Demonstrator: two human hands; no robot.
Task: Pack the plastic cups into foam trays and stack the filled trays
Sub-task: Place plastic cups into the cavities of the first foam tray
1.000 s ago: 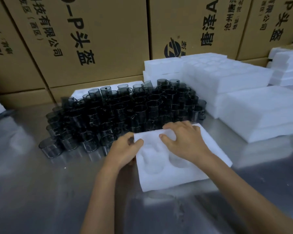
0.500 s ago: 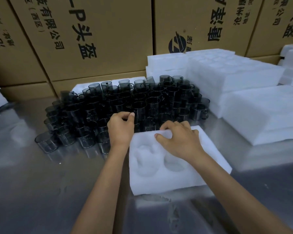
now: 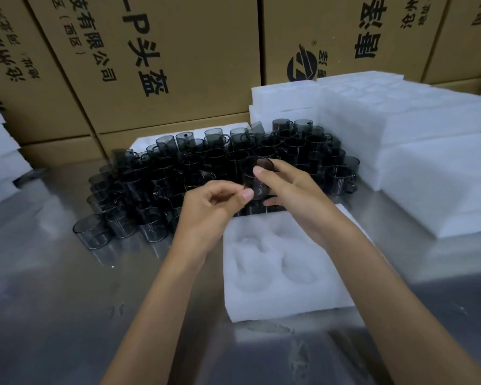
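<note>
At frame centre, pinched between right hand and left hand, smoky cup liable to slip onto foam tray.

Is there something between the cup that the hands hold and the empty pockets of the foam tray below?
Nothing visible. The cup is held by both hands above the far edge of the foam tray, and the visible pockets are empty and uncovered.

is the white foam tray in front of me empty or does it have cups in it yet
Empty. The white foam tray shows bare moulded pockets; the one dark transparent plastic cup nearest it is held above the tray by both hands.
</note>
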